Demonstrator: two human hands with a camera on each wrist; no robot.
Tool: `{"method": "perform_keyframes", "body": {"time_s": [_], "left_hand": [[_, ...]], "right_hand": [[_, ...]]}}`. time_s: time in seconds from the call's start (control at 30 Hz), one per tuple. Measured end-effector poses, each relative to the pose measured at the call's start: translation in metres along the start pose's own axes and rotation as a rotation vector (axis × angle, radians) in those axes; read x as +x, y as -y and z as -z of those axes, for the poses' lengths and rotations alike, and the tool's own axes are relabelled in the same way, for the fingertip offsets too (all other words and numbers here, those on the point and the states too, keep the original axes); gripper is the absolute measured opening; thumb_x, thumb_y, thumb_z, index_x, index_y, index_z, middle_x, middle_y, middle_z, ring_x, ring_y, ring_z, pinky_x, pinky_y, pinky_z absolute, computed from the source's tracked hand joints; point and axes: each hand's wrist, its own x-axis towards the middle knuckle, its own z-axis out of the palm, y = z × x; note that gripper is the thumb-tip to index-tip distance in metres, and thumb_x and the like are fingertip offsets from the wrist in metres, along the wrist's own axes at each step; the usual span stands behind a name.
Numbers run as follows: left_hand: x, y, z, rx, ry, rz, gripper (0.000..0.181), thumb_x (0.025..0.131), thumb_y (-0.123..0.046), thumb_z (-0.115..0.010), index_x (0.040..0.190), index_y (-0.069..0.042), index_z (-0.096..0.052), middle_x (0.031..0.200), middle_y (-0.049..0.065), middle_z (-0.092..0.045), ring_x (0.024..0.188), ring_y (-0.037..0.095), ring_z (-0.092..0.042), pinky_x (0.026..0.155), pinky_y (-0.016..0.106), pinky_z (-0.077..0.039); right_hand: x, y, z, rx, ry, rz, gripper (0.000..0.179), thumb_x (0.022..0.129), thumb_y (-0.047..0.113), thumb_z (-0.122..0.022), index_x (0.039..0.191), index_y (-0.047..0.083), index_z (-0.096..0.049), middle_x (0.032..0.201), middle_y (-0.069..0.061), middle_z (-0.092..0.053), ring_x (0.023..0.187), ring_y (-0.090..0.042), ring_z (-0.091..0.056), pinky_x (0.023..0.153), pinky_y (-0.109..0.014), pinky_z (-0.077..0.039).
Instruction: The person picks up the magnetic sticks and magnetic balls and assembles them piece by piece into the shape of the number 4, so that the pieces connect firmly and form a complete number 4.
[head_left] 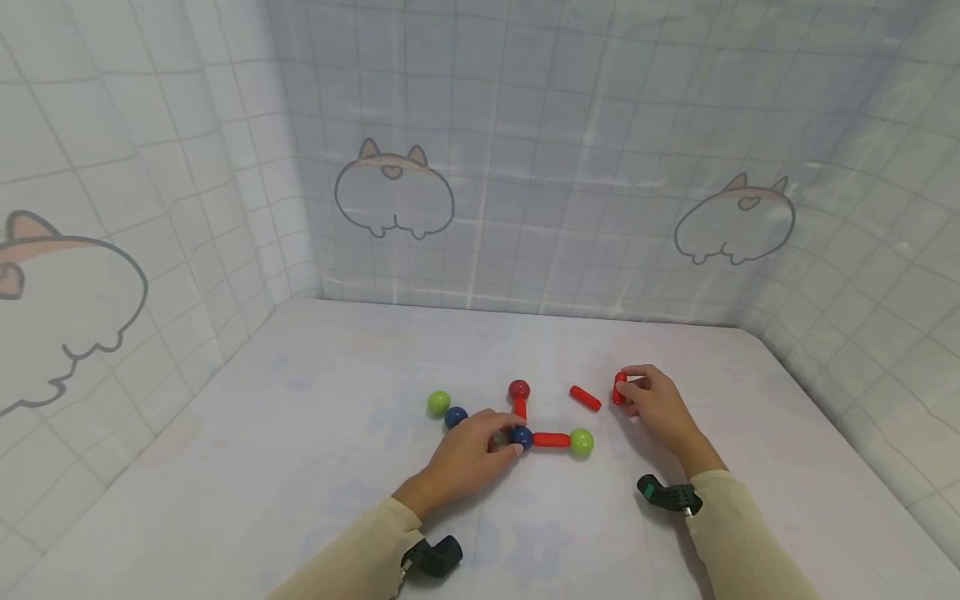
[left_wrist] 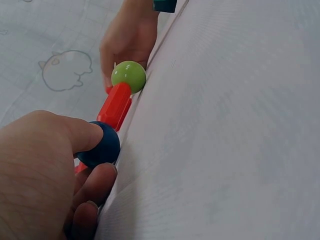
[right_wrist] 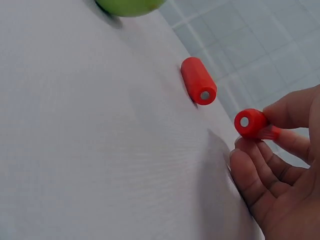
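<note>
My left hand (head_left: 468, 454) pinches a dark blue ball (left_wrist: 104, 146) between thumb and fingers. From that ball a red rod (head_left: 551, 440) runs right to a light green ball (head_left: 581, 442). Another red rod (head_left: 520, 408) reaches away from it to a dark red ball (head_left: 519, 390). My right hand (head_left: 660, 408) pinches a separate red magnetic rod (right_wrist: 250, 123) by thumb and fingers, a silvery disc showing in its end. Just left of that hand a loose red rod (head_left: 585, 398) lies on the table. A greyish ball (head_left: 498, 440) is partly hidden under my left hand.
Left of the joined pieces, a second green ball (head_left: 438, 403) sits beside another blue ball (head_left: 456, 417), near my left hand. A white cloth covers the table (head_left: 360, 358). Tile-patterned curtains (head_left: 525, 167) with cartoon drawings enclose the back and sides.
</note>
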Motion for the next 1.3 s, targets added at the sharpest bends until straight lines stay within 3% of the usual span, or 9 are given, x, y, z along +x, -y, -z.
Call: {"method": "perform_keyframes", "body": {"time_s": [0.2, 0.4, 0.83, 1.3], "left_hand": [[0.001, 0.000, -0.001, -0.003, 0.016, 0.009, 0.036, 0.095, -0.033, -0.069, 0.130, -0.026, -0.068, 0.095, -0.014, -0.058, 0.077, 0.008, -0.053, 0.066, 0.025, -0.048], [-0.001, -0.001, 0.001, -0.001, 0.011, 0.012, 0.036, 0.094, -0.033, -0.069, 0.130, -0.026, -0.068, 0.094, -0.014, -0.058, 0.077, 0.008, -0.053, 0.066, 0.025, -0.048], [-0.001, -0.003, 0.002, 0.014, 0.010, 0.007, 0.037, 0.094, -0.033, -0.070, 0.130, -0.025, -0.067, 0.098, -0.013, -0.059, 0.079, 0.008, -0.053, 0.067, 0.024, -0.048], [-0.001, -0.003, 0.002, 0.021, 0.008, 0.014, 0.037, 0.094, -0.033, -0.070, 0.130, -0.025, -0.067, 0.098, -0.012, -0.060, 0.079, 0.008, -0.053, 0.067, 0.024, -0.048]], "right_hand": [[-0.015, 0.007, 0.000, 0.046, 0.011, -0.039, 0.046, 0.102, 0.029, -0.057, 0.140, 0.005, -0.045, 0.123, -0.019, -0.058, 0.097, -0.026, -0.063, 0.083, -0.031, -0.056], [-0.028, 0.013, -0.004, 0.133, 0.052, -0.022, 0.044, 0.102, 0.025, -0.057, 0.138, 0.002, -0.046, 0.120, -0.019, -0.059, 0.092, -0.024, -0.065, 0.077, -0.029, -0.056], [-0.033, 0.022, -0.022, 0.216, 0.088, 0.005, 0.039, 0.099, 0.023, -0.061, 0.133, 0.006, -0.052, 0.122, -0.018, -0.057, 0.092, -0.026, -0.065, 0.075, -0.030, -0.056], [-0.039, 0.030, -0.035, 0.184, 0.134, 0.045, 0.042, 0.099, 0.025, -0.063, 0.134, 0.004, -0.055, 0.118, -0.017, -0.061, 0.088, -0.023, -0.069, 0.080, -0.034, -0.057]]}}
